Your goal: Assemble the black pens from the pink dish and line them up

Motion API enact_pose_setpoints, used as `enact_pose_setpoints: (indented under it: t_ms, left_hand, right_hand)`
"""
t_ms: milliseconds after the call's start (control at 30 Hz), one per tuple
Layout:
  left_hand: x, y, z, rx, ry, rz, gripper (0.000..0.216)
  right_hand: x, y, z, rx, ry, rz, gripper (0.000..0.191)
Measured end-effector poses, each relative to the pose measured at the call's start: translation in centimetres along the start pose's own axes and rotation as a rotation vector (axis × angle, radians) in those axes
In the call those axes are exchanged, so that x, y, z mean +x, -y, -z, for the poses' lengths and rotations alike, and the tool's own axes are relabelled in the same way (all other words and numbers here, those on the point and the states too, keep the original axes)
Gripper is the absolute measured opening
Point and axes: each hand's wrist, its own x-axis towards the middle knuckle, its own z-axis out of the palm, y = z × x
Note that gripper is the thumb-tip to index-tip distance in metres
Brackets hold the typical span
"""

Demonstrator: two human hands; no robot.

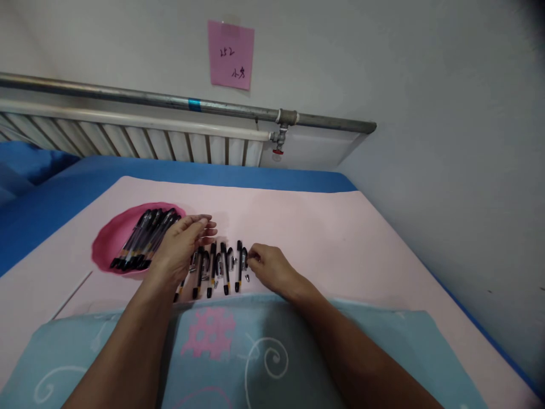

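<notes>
"Landmark?"
"Bowl [116,234]: deep pink."
"Inside the bowl?"
"Pens [143,240]: black, clear, orange-banded."
"Right of the bowl?"
"Pen parts [225,270]: black, clear, silver, yellow-orange bands."
"Beneath it?"
"Tabletop [306,227]: pale pink."
"Near side of it?"
"Cloth [230,375]: light blue, white spirals, pink patch."
"Beyond it?"
"Pipe [140,95]: grey, bright blue band. Paper [231,61]: pink, black writing."

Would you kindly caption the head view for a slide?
Left hand and right hand by pen parts on a pink table, beside a pink bowl of pens.

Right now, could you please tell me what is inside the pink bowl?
The pink bowl holds black-ended pens; the left hand covers part of its right side, and pens hide what lies beneath.
</notes>
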Motion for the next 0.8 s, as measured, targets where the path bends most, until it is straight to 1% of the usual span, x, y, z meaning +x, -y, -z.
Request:
enact_pose_setpoints:
  t_ms: [100,267,400,467,533,633,700,800]
  left_hand:
    - [0.1,-0.1,0.2,0.001,-0.009,-0.011,0.022]
    - [0.4,-0.2,1.0,-0.012,-0.013,-0.049,0.023]
    - [1.0,-0.8,2.3,-0.058,-0.05,-0.095,0.019]
    - [1.3,-1.2,3.1,-0.079,-0.071,-0.126,0.014]
    - [1.6,-1.6,4.1,-0.094,-0.122,-0.16,0.01]
    - [2.1,-2.1,5.6,-0.058,-0.226,-0.189,0.01]
    - [2.3,-2.4,6.6,0.036,-0.285,-0.177,0.011]
    - [2.5,-2.9,8.1,0.275,-0.39,-0.145,0.013]
  right_hand:
    - [-0.3,0.1,0.4,0.002,0.037,-0.019,0.013]
    - [-0.8,0.1,0.8,-0.013,0.112,-0.005,0.013]
    - [-0.7,0.3,1.0,0.003,0.116,-0.009,0.005]
    - [-0.6,0.3,1.0,-0.03,0.088,-0.031,0.006]
    - [-0.4,0.2,0.8,-0.088,0.051,-0.04,0.008]
    - [-0.2,0.0,0.4,-0.156,0.009,0.019,0.012]
    - [-0.1,-0.1,0.3,-0.157,0.003,0.06,0.013]
    - [-0.1,-0.3,0.4,-0.108,-0.013,0.021,0.014]
